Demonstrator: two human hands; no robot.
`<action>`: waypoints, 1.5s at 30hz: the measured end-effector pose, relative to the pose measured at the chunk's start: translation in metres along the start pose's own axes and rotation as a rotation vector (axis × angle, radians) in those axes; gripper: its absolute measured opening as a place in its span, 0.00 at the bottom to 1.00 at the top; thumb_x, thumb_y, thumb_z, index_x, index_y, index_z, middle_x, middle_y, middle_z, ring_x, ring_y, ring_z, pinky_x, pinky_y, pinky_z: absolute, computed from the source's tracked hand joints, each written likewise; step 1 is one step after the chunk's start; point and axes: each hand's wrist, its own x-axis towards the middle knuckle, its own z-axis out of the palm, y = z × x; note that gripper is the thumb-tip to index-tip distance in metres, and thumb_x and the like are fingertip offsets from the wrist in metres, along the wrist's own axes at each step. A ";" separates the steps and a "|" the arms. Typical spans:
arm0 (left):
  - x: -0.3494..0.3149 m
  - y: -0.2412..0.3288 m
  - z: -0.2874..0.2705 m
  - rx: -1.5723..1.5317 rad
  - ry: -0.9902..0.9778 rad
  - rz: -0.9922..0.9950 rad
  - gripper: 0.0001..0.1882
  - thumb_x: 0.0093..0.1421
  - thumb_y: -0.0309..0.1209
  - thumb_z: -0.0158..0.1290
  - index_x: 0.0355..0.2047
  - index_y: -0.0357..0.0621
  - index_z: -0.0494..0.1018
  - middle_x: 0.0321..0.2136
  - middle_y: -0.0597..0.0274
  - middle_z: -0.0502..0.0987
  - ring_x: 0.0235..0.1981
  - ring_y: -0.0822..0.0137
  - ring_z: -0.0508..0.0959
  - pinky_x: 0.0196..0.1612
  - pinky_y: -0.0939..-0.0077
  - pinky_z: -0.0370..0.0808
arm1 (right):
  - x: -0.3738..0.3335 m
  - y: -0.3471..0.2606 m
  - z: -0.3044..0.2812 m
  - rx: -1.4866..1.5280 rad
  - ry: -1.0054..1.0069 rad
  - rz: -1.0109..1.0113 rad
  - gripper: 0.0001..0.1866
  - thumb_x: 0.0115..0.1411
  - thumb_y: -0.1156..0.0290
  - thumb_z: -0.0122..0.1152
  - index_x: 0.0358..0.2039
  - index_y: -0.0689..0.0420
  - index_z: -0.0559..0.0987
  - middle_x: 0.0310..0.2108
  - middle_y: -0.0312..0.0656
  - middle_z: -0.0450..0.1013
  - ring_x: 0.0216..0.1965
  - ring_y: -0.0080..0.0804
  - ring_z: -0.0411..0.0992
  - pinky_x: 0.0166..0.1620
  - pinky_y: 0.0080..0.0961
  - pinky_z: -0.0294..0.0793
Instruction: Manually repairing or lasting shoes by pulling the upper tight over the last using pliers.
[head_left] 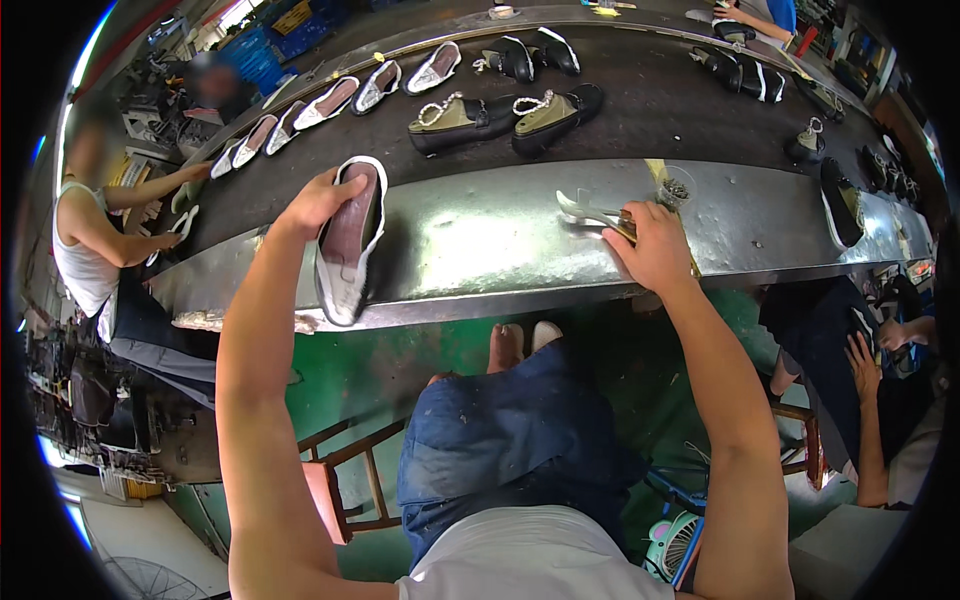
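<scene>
Head view: grasping white-rimmed, mauve-lined shoe [345, 238] with left hand [318, 207] over silvery metal bench strip [470, 230], curved metal pincers [588, 211] with right hand [655, 245]; apparently preparing tool work, next requiring steady alignment.

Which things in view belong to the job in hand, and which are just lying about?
In the job:
shoe in the left hand
pliers in the right hand
probably the cup nearby

Apparently just lying about:
green fan
blue crates
</scene>
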 end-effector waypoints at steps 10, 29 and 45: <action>-0.222 -0.141 0.205 -0.747 -0.002 0.157 0.30 0.62 0.31 0.62 0.62 0.40 0.65 0.46 0.63 0.77 0.47 0.69 0.76 0.55 0.71 0.72 | -0.008 -0.006 0.001 -0.141 0.091 -0.216 0.22 0.59 0.53 0.64 0.44 0.58 0.76 0.40 0.45 0.75 0.44 0.48 0.71 0.49 0.43 0.67; -0.232 -0.169 0.257 -0.533 -0.298 0.167 0.25 0.72 0.33 0.46 0.67 0.47 0.55 0.59 0.55 0.67 0.57 0.69 0.68 0.62 0.71 0.64 | -0.204 -0.172 -0.041 1.084 -1.158 0.710 0.13 0.69 0.70 0.53 0.49 0.65 0.75 0.41 0.40 0.78 0.46 0.27 0.76 0.48 0.26 0.76; -0.213 -0.190 0.268 -0.626 -0.210 0.068 0.24 0.68 0.20 0.46 0.64 0.46 0.64 0.56 0.62 0.68 0.55 0.70 0.70 0.60 0.75 0.66 | -0.232 -0.161 0.003 0.552 -0.631 0.223 0.13 0.65 0.68 0.57 0.45 0.62 0.76 0.34 0.55 0.77 0.36 0.57 0.76 0.41 0.44 0.76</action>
